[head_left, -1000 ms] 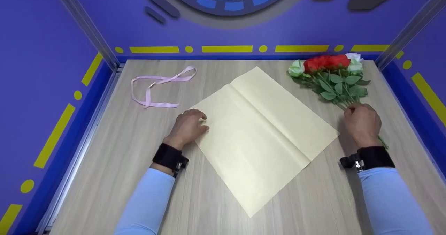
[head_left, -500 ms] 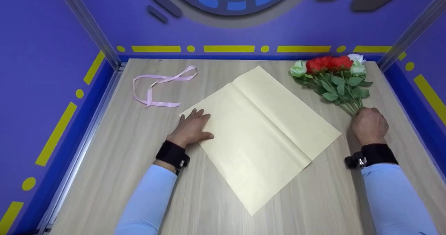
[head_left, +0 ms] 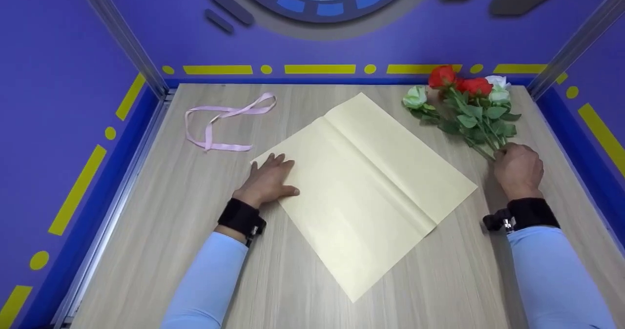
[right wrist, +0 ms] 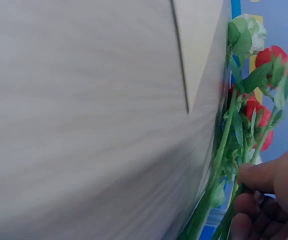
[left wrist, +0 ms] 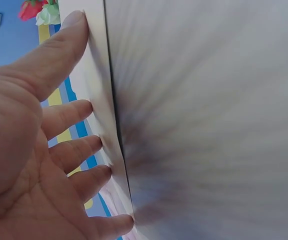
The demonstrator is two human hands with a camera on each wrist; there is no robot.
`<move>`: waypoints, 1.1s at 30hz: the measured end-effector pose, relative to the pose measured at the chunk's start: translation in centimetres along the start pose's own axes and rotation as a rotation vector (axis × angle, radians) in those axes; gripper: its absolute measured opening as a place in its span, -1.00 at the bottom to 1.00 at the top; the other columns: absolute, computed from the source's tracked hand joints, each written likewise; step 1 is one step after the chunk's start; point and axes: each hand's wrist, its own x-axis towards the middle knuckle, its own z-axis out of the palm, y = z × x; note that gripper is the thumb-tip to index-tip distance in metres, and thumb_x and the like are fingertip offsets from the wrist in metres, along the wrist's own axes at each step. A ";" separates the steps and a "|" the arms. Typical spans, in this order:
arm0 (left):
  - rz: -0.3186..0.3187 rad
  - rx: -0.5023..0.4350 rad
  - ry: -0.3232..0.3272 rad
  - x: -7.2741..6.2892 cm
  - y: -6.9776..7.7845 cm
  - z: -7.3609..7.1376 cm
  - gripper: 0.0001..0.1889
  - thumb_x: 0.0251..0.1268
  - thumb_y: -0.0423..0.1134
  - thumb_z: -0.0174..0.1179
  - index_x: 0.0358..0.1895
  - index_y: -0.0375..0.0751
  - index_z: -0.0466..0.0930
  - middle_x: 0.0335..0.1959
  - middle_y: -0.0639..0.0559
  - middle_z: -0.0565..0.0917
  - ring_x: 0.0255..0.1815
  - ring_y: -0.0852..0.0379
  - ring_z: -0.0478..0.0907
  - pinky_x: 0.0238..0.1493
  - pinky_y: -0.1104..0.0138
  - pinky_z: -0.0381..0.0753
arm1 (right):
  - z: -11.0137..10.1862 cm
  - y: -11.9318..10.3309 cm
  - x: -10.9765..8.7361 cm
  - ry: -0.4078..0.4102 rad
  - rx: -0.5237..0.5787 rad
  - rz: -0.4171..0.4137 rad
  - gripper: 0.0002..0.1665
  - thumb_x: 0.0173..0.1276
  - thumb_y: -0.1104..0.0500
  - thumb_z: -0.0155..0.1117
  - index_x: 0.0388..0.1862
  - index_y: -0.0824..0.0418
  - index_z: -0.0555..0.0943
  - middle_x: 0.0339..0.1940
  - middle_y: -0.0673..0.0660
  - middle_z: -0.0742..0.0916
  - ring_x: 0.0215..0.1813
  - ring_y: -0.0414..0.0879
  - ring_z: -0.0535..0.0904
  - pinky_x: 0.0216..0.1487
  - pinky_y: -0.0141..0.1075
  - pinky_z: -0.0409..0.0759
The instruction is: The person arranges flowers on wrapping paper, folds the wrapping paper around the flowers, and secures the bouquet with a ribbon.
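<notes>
A square sheet of cream wrapping paper (head_left: 361, 197) with a crease across it lies turned like a diamond. Over its left corner my left hand (head_left: 267, 180) is spread, fingertips pressing the paper; in the left wrist view, the thumb and fingers (left wrist: 76, 152) reach along the sheet's edge. At the right, my right hand (head_left: 518, 170) pinches the stem of a red rose (head_left: 443, 76) whose head is raised above the others. Another red rose (head_left: 476, 87), a pale green rose (head_left: 415, 97) and a white rose (head_left: 499, 89) lie beside it with leafy stems.
A pink ribbon (head_left: 229, 147) lies loosely looped at the back left of the wooden table (head_left: 171, 212). Blue panels (head_left: 312, 51) with yellow marks stand along the back and both sides.
My left hand has spread flat onto the paper's left corner. The right hand has shifted slightly right along the stems, and one red rose has risen away from the bunch.
</notes>
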 end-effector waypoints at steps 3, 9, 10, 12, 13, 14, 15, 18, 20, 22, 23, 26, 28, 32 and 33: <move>0.003 -0.007 0.004 0.0 0.0 0.0 -0.11 0.36 0.13 0.41 0.64 -0.18 0.27 0.70 -0.30 0.14 0.73 -0.35 -0.07 0.56 -0.48 -0.15 | -0.4 -1.0 0.4 0.012 0.049 0.015 -0.62 0.63 0.19 0.11 0.04 0.51 0.68 -0.09 0.60 0.69 -0.03 0.58 0.60 -0.05 0.37 0.52; 0.012 -0.010 0.006 -0.1 -0.1 0.0 -0.11 0.37 0.13 0.40 0.64 -0.19 0.27 0.70 -0.31 0.14 0.73 -0.36 -0.07 0.55 -0.49 -0.15 | -1.2 -4.4 0.9 0.007 0.173 0.050 -0.53 0.66 0.09 0.10 0.14 0.49 0.69 -0.03 0.52 0.74 0.01 0.44 0.62 0.05 0.19 0.52; 0.011 -0.008 0.005 -0.1 -0.1 0.0 -0.11 0.37 0.13 0.40 0.64 -0.18 0.26 0.70 -0.30 0.14 0.73 -0.35 -0.07 0.55 -0.48 -0.15 | -1.2 -5.3 0.9 0.002 0.197 0.057 -0.52 0.66 0.07 0.11 0.14 0.46 0.70 -0.03 0.49 0.75 -0.04 0.37 0.64 0.01 0.10 0.53; 0.006 -0.005 0.003 -0.1 -0.2 0.0 -0.10 0.38 0.13 0.40 0.65 -0.17 0.26 0.70 -0.29 0.13 0.74 -0.34 -0.07 0.56 -0.48 -0.16 | -0.9 -7.2 0.7 -0.010 0.253 0.065 -0.52 0.64 0.03 0.14 0.13 0.42 0.72 -0.07 0.43 0.78 -0.16 0.16 0.67 -0.11 -0.10 0.54; 0.004 -0.004 0.002 -0.1 -0.2 -0.1 -0.10 0.38 0.13 0.39 0.65 -0.17 0.25 0.70 -0.29 0.13 0.74 -0.34 -0.07 0.56 -0.47 -0.16 | -0.7 -8.2 0.6 -0.028 0.293 0.069 -0.52 0.64 0.01 0.14 0.14 0.40 0.72 -0.08 0.41 0.78 -0.22 0.05 0.68 -0.17 -0.20 0.55; 0.002 -0.003 0.003 -0.1 -0.2 -0.1 -0.10 0.38 0.13 0.40 0.65 -0.17 0.25 0.70 -0.29 0.14 0.74 -0.34 -0.07 0.56 -0.47 -0.15 | -0.3 -9.4 0.4 -0.048 0.332 0.070 -0.52 0.63 0.01 0.16 0.14 0.39 0.73 -0.10 0.38 0.79 -0.29 -0.05 0.68 -0.24 -0.28 0.57; 0.001 -0.003 0.005 -0.1 -0.2 -0.1 -0.10 0.37 0.13 0.40 0.65 -0.18 0.26 0.70 -0.29 0.14 0.74 -0.33 -0.07 0.56 -0.47 -0.15 | 0.1 -10.5 0.3 -0.072 0.379 0.069 -0.53 0.63 0.01 0.18 0.14 0.38 0.73 -0.12 0.35 0.79 -0.35 -0.14 0.67 -0.31 -0.35 0.58; -0.004 -0.002 0.012 -0.2 -0.2 0.0 -0.11 0.37 0.12 0.41 0.64 -0.18 0.27 0.70 -0.29 0.15 0.73 -0.34 -0.05 0.56 -0.48 -0.14 | 1.9 -13.9 -0.1 -0.144 0.509 0.059 -0.59 0.61 0.06 0.21 0.10 0.38 0.74 -0.19 0.31 0.78 -0.47 -0.24 0.67 -0.43 -0.41 0.65; -0.003 -0.001 0.014 -0.2 -0.1 0.0 -0.11 0.37 0.12 0.41 0.64 -0.19 0.27 0.69 -0.29 0.15 0.73 -0.34 -0.04 0.55 -0.48 -0.13 | 3.3 -16.0 -0.3 -0.169 0.557 0.050 -0.65 0.58 0.10 0.25 0.03 0.37 0.76 -0.27 0.28 0.78 -0.50 -0.21 0.67 -0.45 -0.41 0.66; -0.002 0.000 0.015 -0.3 0.0 0.1 -0.11 0.36 0.12 0.41 0.63 -0.19 0.28 0.69 -0.29 0.16 0.73 -0.34 -0.03 0.56 -0.47 -0.12 | 4.8 -17.8 -0.6 -0.178 0.589 0.040 -0.69 0.56 0.13 0.27 -0.05 0.36 0.78 -0.33 0.27 0.79 -0.53 -0.16 0.68 -0.47 -0.38 0.66; -0.003 0.001 0.015 -0.3 0.1 0.1 -0.11 0.36 0.13 0.41 0.63 -0.19 0.28 0.69 -0.28 0.16 0.73 -0.33 -0.03 0.56 -0.47 -0.11 | 5.5 -18.6 -0.7 -0.181 0.595 0.036 -0.70 0.56 0.12 0.29 -0.08 0.35 0.78 -0.38 0.23 0.78 -0.55 -0.15 0.67 -0.49 -0.38 0.65; -0.006 0.001 0.018 -0.4 0.4 0.2 -0.10 0.34 0.14 0.43 0.63 -0.17 0.29 0.69 -0.28 0.18 0.73 -0.32 0.00 0.56 -0.46 -0.08 | 7.4 -20.6 -1.0 -0.209 0.634 0.048 -0.70 0.55 0.14 0.29 -0.13 0.38 0.77 -0.44 0.18 0.77 -0.57 -0.14 0.66 -0.52 -0.37 0.64; -0.010 -0.001 0.025 -0.5 0.6 0.2 -0.10 0.32 0.13 0.45 0.63 -0.15 0.31 0.68 -0.28 0.20 0.72 -0.31 0.02 0.56 -0.46 -0.07 | 8.5 -21.6 -1.1 -0.233 0.664 0.073 -0.70 0.55 0.14 0.29 -0.15 0.39 0.76 -0.46 0.17 0.76 -0.59 -0.15 0.65 -0.54 -0.37 0.63; -0.005 -0.002 0.031 -0.4 0.8 0.2 -0.11 0.29 0.12 0.47 0.61 -0.11 0.34 0.66 -0.27 0.24 0.71 -0.32 0.06 0.54 -0.47 -0.04 | 10.3 -22.8 -1.0 -0.260 0.653 0.112 -0.71 0.54 0.13 0.29 -0.22 0.36 0.76 -0.57 0.09 0.71 -0.66 -0.17 0.58 -0.63 -0.36 0.54; -0.005 -0.001 0.030 -0.4 0.9 0.2 -0.12 0.29 0.13 0.47 0.60 -0.11 0.35 0.66 -0.27 0.24 0.70 -0.32 0.06 0.54 -0.47 -0.04 | 10.6 -23.0 -0.9 -0.263 0.637 0.112 -0.71 0.54 0.13 0.30 -0.24 0.35 0.77 -0.59 0.07 0.70 -0.67 -0.18 0.56 -0.64 -0.36 0.52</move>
